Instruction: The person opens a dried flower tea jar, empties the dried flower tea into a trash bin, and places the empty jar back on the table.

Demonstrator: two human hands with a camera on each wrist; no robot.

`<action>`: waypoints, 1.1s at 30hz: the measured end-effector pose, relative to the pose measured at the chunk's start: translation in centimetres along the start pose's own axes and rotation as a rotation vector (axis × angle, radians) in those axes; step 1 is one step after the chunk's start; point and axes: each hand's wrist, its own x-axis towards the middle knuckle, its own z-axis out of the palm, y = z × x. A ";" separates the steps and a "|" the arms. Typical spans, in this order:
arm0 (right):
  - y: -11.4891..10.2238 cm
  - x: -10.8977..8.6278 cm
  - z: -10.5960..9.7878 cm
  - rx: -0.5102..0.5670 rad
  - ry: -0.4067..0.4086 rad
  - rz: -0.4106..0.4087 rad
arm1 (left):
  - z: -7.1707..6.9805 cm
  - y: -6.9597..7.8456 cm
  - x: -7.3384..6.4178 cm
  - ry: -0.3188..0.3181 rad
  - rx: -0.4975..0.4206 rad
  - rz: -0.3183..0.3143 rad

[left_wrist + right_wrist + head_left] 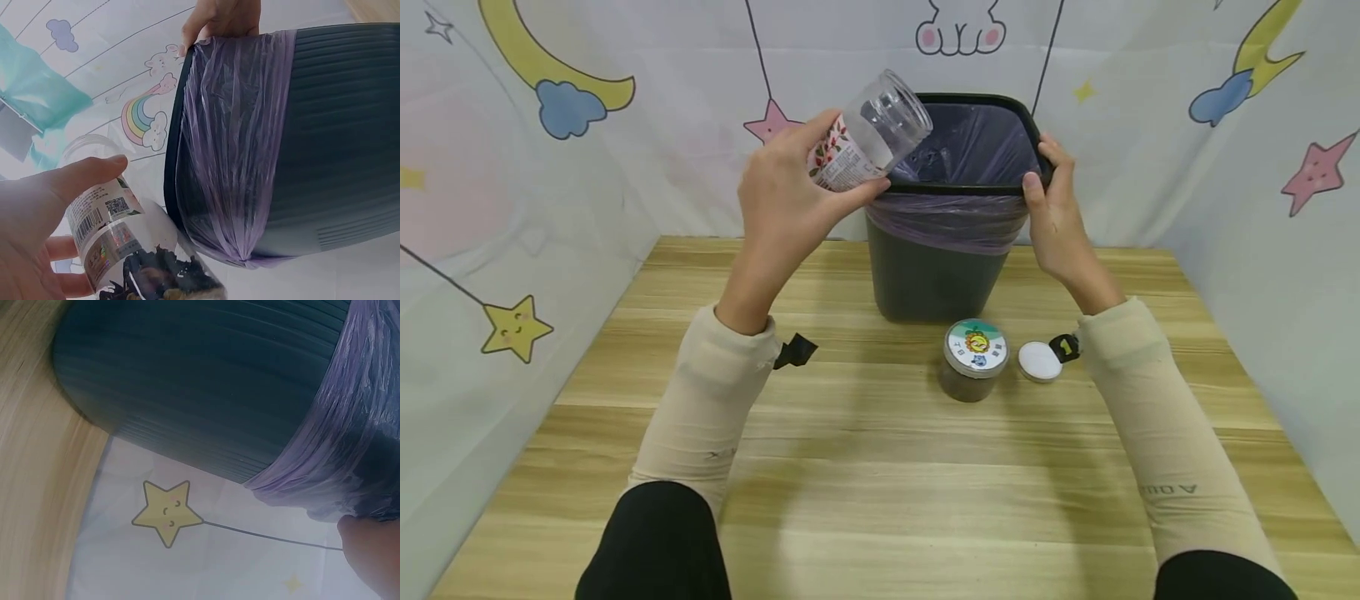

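My left hand (pixel 786 183) grips a clear plastic jar (pixel 887 125) with a floral label. The jar tilts, its uncapped mouth raised toward the bin's left rim. In the left wrist view, dark dried bits (pixel 164 272) lie toward the jar's bottom end; in the head view the hand covers that end. A dark grey trash bin (pixel 936 279) with a purple liner bag (pixel 955 221) folded over its rim stands upright on the table. My right hand (pixel 1060 212) holds the bin's right rim, thumb toward me and fingers over the edge.
On the wooden table (pixel 917 500), in front of the bin, stands a lidded jar (pixel 970 383) with a colourful top. A white round lid (pixel 1040 362) lies beside it, near the right wrist's black strap. White cloth walls with printed stars and moons enclose the table's back and sides.
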 end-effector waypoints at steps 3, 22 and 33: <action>0.9 0.2 -0.1 0.002 0.003 -0.009 | 0.2 0.7 0.4 -0.014 0.040 0.003; 1.1 0.2 -0.1 -0.007 -0.002 0.006 | 1.2 3.2 3.0 -0.070 0.234 0.060; -2.1 -0.6 -0.3 0.036 -0.025 0.006 | 2.6 4.4 3.8 -0.074 0.343 0.154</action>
